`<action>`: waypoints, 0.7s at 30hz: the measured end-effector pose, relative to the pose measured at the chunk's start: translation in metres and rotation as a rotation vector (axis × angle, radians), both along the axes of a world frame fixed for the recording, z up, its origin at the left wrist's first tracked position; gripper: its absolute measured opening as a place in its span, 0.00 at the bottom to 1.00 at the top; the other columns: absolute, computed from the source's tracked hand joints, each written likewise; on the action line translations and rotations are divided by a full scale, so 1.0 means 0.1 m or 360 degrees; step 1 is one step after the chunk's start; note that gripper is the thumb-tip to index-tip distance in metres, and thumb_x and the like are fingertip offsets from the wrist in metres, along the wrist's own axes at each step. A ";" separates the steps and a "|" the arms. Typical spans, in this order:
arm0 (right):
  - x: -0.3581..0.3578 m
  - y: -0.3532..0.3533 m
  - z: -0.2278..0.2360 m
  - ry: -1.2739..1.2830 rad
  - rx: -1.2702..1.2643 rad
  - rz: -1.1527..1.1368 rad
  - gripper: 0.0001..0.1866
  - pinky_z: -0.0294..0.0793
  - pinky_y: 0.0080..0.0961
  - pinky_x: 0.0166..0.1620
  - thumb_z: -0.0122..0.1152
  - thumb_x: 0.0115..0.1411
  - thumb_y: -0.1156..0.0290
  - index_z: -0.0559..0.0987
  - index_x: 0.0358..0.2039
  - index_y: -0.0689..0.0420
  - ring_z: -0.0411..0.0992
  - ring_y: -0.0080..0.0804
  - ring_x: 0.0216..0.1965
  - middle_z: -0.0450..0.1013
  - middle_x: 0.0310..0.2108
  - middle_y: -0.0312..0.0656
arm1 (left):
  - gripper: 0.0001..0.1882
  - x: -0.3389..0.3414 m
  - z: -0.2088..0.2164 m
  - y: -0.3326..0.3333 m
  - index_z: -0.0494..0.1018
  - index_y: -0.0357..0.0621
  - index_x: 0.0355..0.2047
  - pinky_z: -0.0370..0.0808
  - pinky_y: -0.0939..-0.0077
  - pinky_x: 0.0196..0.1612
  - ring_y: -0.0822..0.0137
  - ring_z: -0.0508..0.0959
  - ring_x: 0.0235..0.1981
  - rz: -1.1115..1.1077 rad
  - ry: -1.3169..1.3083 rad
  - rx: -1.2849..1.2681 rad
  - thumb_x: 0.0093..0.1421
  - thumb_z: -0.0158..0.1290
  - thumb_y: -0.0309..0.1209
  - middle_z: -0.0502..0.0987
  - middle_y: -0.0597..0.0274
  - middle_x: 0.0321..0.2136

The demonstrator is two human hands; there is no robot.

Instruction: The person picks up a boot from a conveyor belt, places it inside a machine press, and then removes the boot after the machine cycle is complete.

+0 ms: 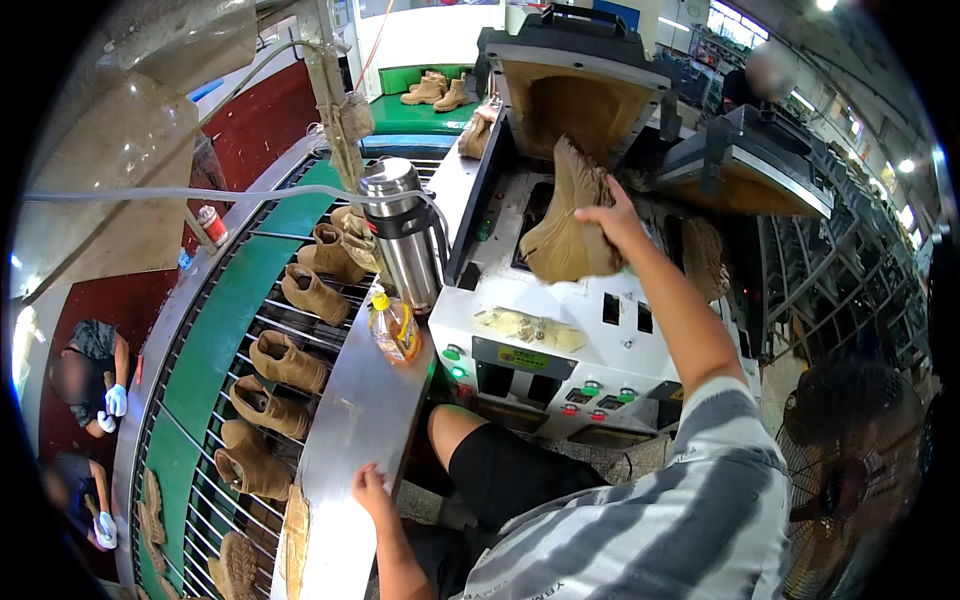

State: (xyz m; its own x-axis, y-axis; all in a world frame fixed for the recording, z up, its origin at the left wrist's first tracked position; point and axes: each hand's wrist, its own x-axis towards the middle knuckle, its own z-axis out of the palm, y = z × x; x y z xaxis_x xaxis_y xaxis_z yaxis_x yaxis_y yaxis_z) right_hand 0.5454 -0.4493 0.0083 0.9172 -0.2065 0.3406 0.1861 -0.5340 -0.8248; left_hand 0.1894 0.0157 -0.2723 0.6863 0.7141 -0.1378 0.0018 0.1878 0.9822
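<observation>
My right hand (pixel 614 218) grips a tan ankle boot (pixel 560 225), which is tilted above the white machine (pixel 470 312). Behind the boot, the machine's black lid (pixel 590 58) stands raised, showing a tan inner pad. My left hand (pixel 371 488) is low beside the metal bench (pixel 350 420), its fingers loosely bent and nothing visible in them. Another tan boot (pixel 704 258) lies in the machine's right-hand bay, below a second lifted lid (pixel 745 165).
Several brown boots (pixel 285 360) sit on the roller conveyor (pixel 205 400) to the left. A steel flask (pixel 400 235) and a yellow-capped bottle (pixel 393 328) stand beside the machine. A fan (pixel 850 470) is at right. Two gloved people work at far left; another person is at upper right.
</observation>
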 end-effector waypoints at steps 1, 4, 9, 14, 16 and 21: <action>0.33 -0.07 -0.01 0.0078 -0.0010 -0.0016 0.55 0.64 0.29 0.59 0.73 0.37 0.61 0.58 0.65 0.62 0.66 0.42 0.58 0.66 0.59 0.53 | 0.07 -0.11 -0.18 0.22 0.75 0.36 0.33 0.69 0.79 0.30 0.75 0.69 0.24 0.0120 0.0108 0.0219 0.60 0.48 0.25 0.73 0.66 0.24; 1.01 -0.08 -0.07 0.0249 -0.0337 -0.0160 0.54 0.65 0.31 0.58 0.71 0.37 0.56 0.59 0.64 0.62 0.66 0.48 0.58 0.67 0.58 0.56 | 0.08 -0.34 -0.52 0.54 0.75 0.34 0.31 0.72 0.73 0.31 0.68 0.73 0.24 0.0389 0.0409 0.0500 0.57 0.48 0.26 0.76 0.58 0.24; 1.31 0.31 -0.23 0.0586 -0.0712 -0.0462 0.55 0.69 0.32 0.55 0.70 0.34 0.55 0.59 0.63 0.62 0.70 0.51 0.54 0.69 0.53 0.61 | 0.10 -0.40 -0.38 0.49 0.76 0.34 0.29 0.73 0.68 0.30 0.61 0.77 0.23 0.0354 0.0604 0.1008 0.57 0.50 0.29 0.78 0.52 0.23; 1.47 0.36 -0.43 0.0865 -0.0712 -0.0490 0.56 0.74 0.36 0.51 0.70 0.35 0.55 0.55 0.63 0.65 0.73 0.50 0.50 0.71 0.51 0.59 | 0.10 -0.39 -0.23 0.46 0.76 0.33 0.31 0.74 0.69 0.34 0.62 0.77 0.27 0.0329 0.0706 0.0907 0.56 0.48 0.26 0.79 0.52 0.26; 1.47 0.45 -0.45 0.0922 -0.0684 -0.0483 0.57 0.74 0.35 0.52 0.70 0.36 0.54 0.54 0.63 0.66 0.72 0.49 0.52 0.70 0.52 0.60 | 0.09 -0.42 -0.31 0.50 0.76 0.33 0.29 0.74 0.69 0.33 0.61 0.77 0.27 0.0361 0.0643 0.0935 0.55 0.48 0.26 0.79 0.52 0.25; 1.32 0.67 -0.75 0.0884 -0.0697 -0.0642 0.50 0.69 0.37 0.58 0.65 0.42 0.52 0.56 0.64 0.58 0.66 0.51 0.58 0.63 0.58 0.61 | 0.09 -0.43 -0.32 0.49 0.76 0.34 0.27 0.74 0.68 0.31 0.60 0.77 0.25 0.0394 0.0592 0.0951 0.55 0.49 0.27 0.79 0.52 0.24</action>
State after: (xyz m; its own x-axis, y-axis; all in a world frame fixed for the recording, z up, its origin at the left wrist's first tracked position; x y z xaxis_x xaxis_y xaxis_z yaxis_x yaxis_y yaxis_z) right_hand 0.6772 -0.3826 -0.0671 0.8597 -0.5106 -0.0159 -0.4643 -0.7680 -0.4410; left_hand 0.1464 0.0650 -0.3045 0.4796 0.8678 0.1305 0.3811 -0.3399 0.8598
